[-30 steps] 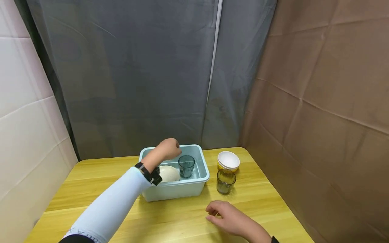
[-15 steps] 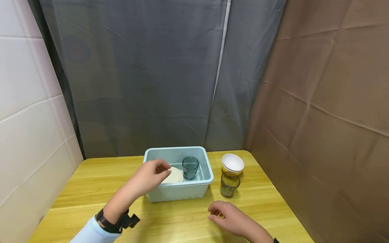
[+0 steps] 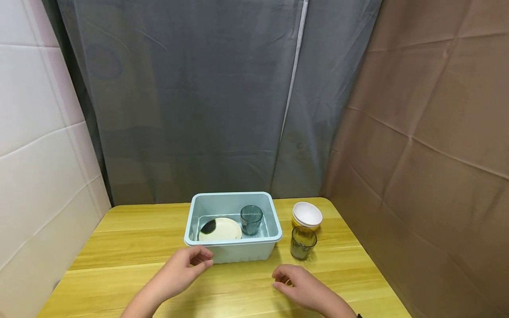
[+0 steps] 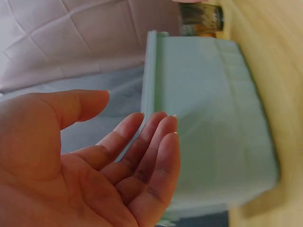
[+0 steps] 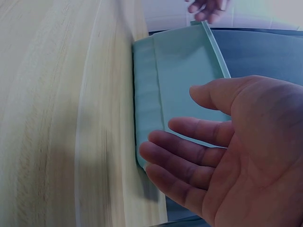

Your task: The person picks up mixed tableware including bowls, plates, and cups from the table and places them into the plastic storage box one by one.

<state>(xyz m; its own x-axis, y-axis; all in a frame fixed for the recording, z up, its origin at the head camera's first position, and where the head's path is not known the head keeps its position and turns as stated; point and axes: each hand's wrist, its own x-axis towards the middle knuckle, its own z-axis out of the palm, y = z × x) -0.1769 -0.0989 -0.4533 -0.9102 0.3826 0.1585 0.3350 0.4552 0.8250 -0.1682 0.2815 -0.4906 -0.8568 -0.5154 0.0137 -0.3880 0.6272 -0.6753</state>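
Observation:
My left hand point(image 3: 180, 271) hovers at the front left of a light blue plastic bin point(image 3: 242, 251), its fingers loosely bent and holding nothing. Palm and fingers show bare in the left wrist view, close to the bin's wall point(image 4: 199, 94). Inside the bin a cream plate point(image 3: 226, 229) with a dark patch lies at the left, and a bluish glass point(image 3: 251, 220) stands to its right. My right hand point(image 3: 298, 285), also relaxed and holding nothing, is over the table in front of a brownish glass point(image 3: 303, 243).
Behind the brownish glass sit stacked bowls point(image 3: 308, 214), white inside, with yellow showing below. The wooden table point(image 3: 131, 238) backs onto a grey curtain point(image 3: 191, 110). A brown cloth wall point(image 3: 429, 145) hangs at the right and a white one point(image 3: 43, 145) at the left.
My left hand has drawn back from over the bin toward me, leaving the plate in plain sight. The right hand has stayed about where it was. The view has shifted slightly.

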